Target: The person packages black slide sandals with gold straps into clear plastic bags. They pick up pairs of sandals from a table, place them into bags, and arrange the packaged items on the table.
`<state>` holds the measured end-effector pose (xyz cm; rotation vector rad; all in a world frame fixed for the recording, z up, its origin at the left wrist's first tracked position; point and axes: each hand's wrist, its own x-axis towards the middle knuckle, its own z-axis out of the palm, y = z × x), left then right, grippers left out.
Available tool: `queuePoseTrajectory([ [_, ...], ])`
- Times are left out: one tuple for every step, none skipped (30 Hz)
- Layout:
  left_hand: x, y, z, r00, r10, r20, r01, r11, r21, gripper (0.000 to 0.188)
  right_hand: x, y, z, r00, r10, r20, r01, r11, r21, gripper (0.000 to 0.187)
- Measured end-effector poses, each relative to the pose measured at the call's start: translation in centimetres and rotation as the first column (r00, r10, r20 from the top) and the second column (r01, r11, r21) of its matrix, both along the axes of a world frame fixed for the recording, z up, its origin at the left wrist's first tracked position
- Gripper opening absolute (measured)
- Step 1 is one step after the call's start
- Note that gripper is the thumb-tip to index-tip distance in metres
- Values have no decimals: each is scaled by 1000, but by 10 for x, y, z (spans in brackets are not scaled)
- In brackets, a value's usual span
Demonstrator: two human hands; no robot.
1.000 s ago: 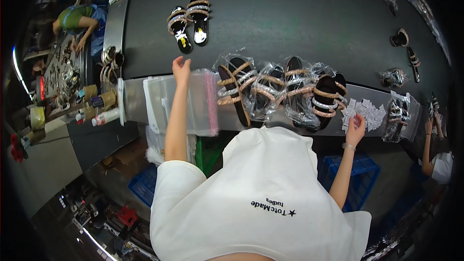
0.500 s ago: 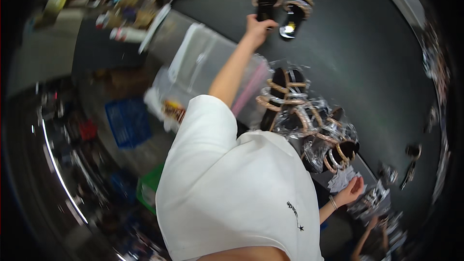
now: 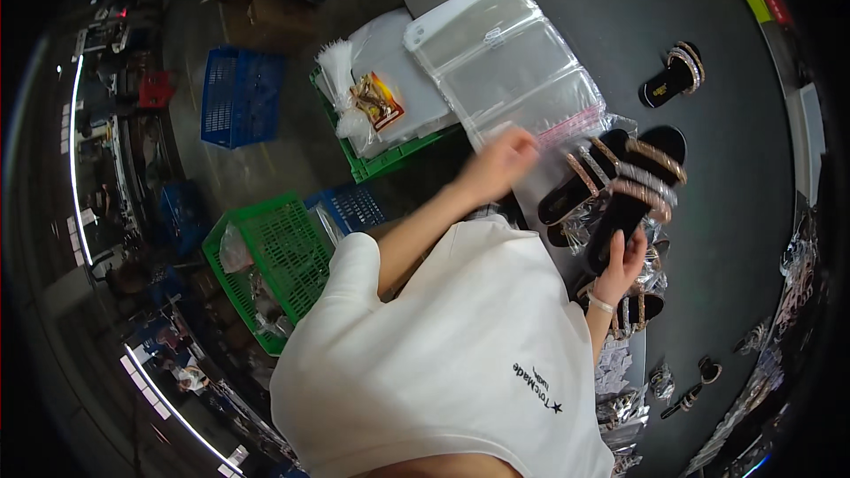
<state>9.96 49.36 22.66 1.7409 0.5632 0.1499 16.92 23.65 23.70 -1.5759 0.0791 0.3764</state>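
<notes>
My right hand grips the heel end of a black slide sandal with glittery rose-gold and silver straps, its toe pointing away from me. It is held over a heap of similar sandals, some in clear wrap. Close by on its left lies another strapped sandal. My left hand, smeared by motion, hovers at the near edge of a stack of clear plastic bags with a pink strip; its fingers are too blurred to read. Farther off on the dark table rests a single matching sandal.
Left of the bags, a green crate holds more plastic bags and a printed packet. A second green basket and a blue basket stand lower left. Small sandals and wrapped pieces lie along the right side of the dark table.
The view has turned. My left hand has let go of a sandal and drawn back to the bags. My right hand, empty before, now holds a sandal; one of the far pair stays on the table.
</notes>
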Motion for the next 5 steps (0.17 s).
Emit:
queuePoseTrajectory([
  [-14, 29, -35, 979, 202, -9, -195, 957, 216, 16, -10, -11, -2, 999, -50, 4, 50, 998, -43, 27],
  [-31, 61, -67, 942, 332, 35, -326, 893, 310, 14, -20, -25, -9, 995, -101, 13, 101, 991, -83, 29],
  [-44, 89, -89, 912, 404, 69, -392, 811, 435, 13, -25, -38, -17, 996, -66, 58, 73, 989, -127, 34],
  [-59, 115, -114, 898, 439, 45, -402, 771, 494, 14, -30, -49, -24, 996, -73, 57, 81, 985, -153, 34],
  [-70, 136, -134, 897, 442, 19, -383, 753, 535, 16, -35, -57, -31, 995, -82, 55, 91, 979, -181, 35],
])
